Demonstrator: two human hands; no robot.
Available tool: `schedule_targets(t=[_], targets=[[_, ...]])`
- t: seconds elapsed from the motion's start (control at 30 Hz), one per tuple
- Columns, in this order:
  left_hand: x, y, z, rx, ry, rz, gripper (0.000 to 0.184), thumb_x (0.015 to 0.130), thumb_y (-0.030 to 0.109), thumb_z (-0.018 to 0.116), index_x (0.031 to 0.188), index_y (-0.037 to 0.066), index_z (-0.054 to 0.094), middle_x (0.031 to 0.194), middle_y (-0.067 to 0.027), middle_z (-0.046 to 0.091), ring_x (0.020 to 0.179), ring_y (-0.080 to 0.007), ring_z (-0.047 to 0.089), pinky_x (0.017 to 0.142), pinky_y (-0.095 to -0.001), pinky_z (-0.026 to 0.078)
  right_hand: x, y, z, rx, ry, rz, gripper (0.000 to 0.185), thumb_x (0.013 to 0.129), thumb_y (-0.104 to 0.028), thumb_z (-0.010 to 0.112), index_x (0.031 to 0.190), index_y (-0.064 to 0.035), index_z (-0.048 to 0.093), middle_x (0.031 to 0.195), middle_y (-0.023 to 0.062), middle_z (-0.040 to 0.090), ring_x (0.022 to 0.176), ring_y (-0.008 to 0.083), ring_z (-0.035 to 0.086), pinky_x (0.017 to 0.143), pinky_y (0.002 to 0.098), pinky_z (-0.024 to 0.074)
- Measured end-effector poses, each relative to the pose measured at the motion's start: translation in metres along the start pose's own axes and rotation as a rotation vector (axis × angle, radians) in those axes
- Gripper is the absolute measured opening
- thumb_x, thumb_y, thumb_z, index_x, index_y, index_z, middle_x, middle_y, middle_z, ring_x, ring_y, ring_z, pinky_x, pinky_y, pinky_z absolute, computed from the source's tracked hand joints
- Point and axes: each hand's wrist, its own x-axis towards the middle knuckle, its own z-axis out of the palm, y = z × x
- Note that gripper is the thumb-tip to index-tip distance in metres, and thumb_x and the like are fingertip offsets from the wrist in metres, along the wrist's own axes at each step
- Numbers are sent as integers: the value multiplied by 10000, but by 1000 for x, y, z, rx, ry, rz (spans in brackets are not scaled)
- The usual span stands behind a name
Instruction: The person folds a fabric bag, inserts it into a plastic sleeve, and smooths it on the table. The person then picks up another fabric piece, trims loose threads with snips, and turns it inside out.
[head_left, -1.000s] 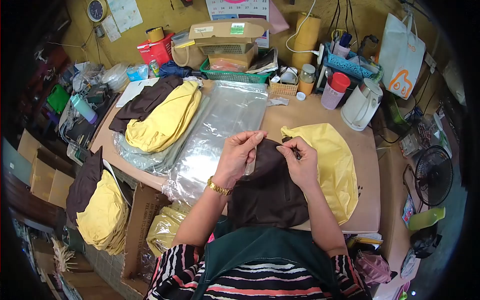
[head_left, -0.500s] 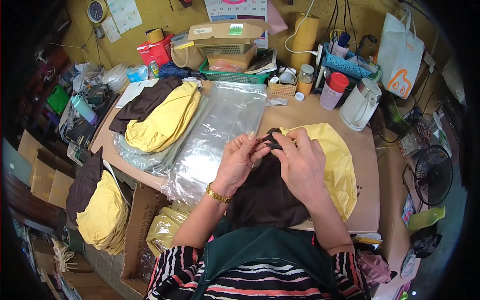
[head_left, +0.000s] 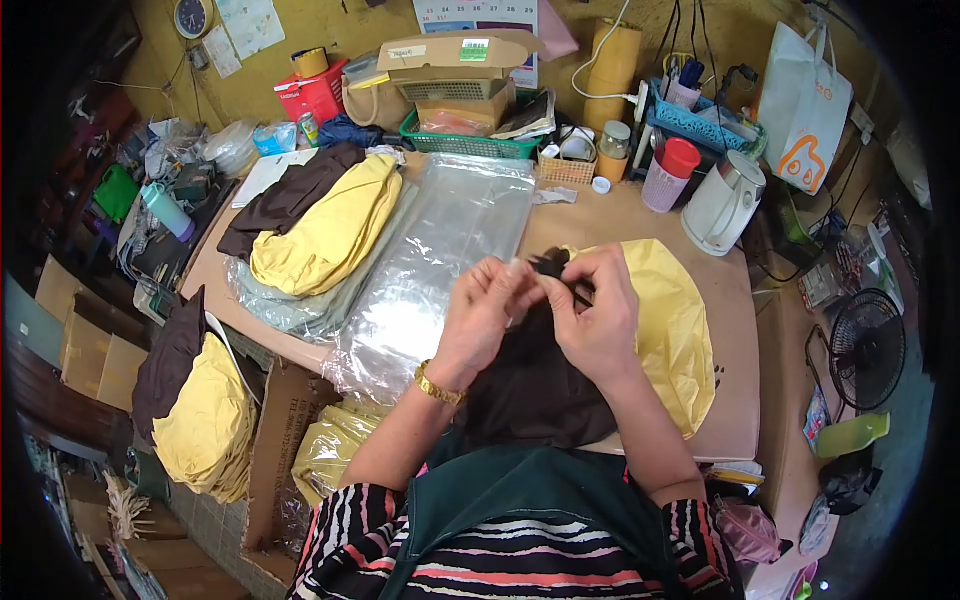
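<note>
Dark brown cloth point(head_left: 535, 385) lies in front of me, with a yellow cloth part point(head_left: 675, 340) spread to its right on the table. My left hand point(head_left: 480, 315), with a gold bracelet at the wrist, pinches at the cloth's upper edge. Close against it, my right hand point(head_left: 600, 315) is closed around a small black tool point(head_left: 575, 290), partly hidden by the fingers. The fingertips of both hands nearly meet above the brown cloth. What exactly lies between the left fingertips is too small to tell.
Clear plastic bags point(head_left: 440, 250) lie left of my hands, beside a brown and yellow cloth pile point(head_left: 330, 225). Another such pile point(head_left: 205, 420) is at lower left, near an open carton point(head_left: 275, 460). A kettle point(head_left: 722, 205) and pink cup point(head_left: 662, 190) stand at back right.
The right hand has moved left and up to meet the left hand, and its grip on the black tool has turned. The brown cloth's raised upper edge has dropped lower. The view has shifted slightly.
</note>
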Motion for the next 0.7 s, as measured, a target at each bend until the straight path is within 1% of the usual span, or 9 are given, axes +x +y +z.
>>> schedule_targets(t=[0.07, 0.1, 0.23, 0.33, 0.47, 0.57, 0.63, 0.67, 0.7], targets=[[10, 4, -7, 41, 77, 89, 258, 991, 219, 522, 823, 23, 516, 1071, -195, 648, 855, -168, 664, 730, -280, 543, -21, 13, 24, 400, 27, 428, 386, 727, -106, 763, 1025, -51, 523, 895, 117, 542, 757, 291, 584, 657, 348, 492], [19, 9, -22, 116, 121, 127, 290, 1002, 246, 497, 832, 12, 521, 1119, -212, 634, 876, -188, 663, 777, -313, 552, -39, 34, 36, 260, -102, 375, 547, 752, -180, 776, 1196, -66, 477, 998, 149, 563, 878, 333, 595, 701, 404, 515], [51, 26, -107, 195, 539, 320, 461, 992, 465, 429, 1078, 32, 559, 1270, -140, 561, 1004, -208, 593, 843, -364, 483, -107, 124, 54, -329, -445, 460, 565, 842, -339, 672, 1317, -142, 439, 1135, 201, 588, 920, 371, 637, 749, 467, 515], [56, 7, -133, 356, 585, 185, 535, 935, 528, 506, 1226, 80, 482, 1330, -81, 474, 1098, -192, 506, 888, -393, 431, -106, 169, 35, -447, -441, 607, 543, 867, -333, 631, 1333, -147, 422, 1065, 201, 626, 861, 388, 646, 753, 479, 514], [46, -64, -100, 645, 283, -80, 833, 921, 463, 555, 1505, 34, 144, 1530, -110, 254, 1318, -258, 383, 1013, -422, 394, -102, 193, 30, -499, -401, 627, 535, 872, -328, 627, 1329, -146, 417, 1056, 203, 630, 866, 393, 643, 756, 478, 512], [34, -127, -71, 760, 266, -17, 861, 907, 440, 602, 1481, -4, 139, 1422, -233, 369, 1226, -306, 473, 1015, -374, 380, -99, 198, 28, -526, -402, 640, 530, 877, -333, 622, 1327, -149, 411, 1064, 200, 625, 878, 394, 640, 757, 476, 511], [21, -136, -61, 1238, 141, 352, 649, 899, 391, 629, 1349, -29, 423, 1179, -249, 586, 1021, -273, 603, 879, -384, 468, -98, 205, 26, -546, -421, 668, 527, 881, -338, 618, 1327, -152, 408, 1071, 197, 621, 885, 394, 638, 759, 476, 511], [19, -131, -62, 1237, 138, 346, 649, 899, 391, 629, 1349, -29, 423, 1179, -249, 586, 1021, -273, 603, 879, -384, 468, -99, 213, 22, -557, -384, 673, 519, 886, -339, 612, 1326, -156, 408, 1077, 194, 619, 891, 393, 637, 761, 480, 510], [16, -120, -70, 1217, 5, 53, 481, 899, 354, 634, 1174, -29, 536, 963, -212, 622, 852, -237, 621, 759, -371, 481, -100, 219, 20, -568, -346, 679, 511, 890, -340, 606, 1326, -160, 408, 1082, 192, 616, 897, 392, 636, 763, 484, 510]])
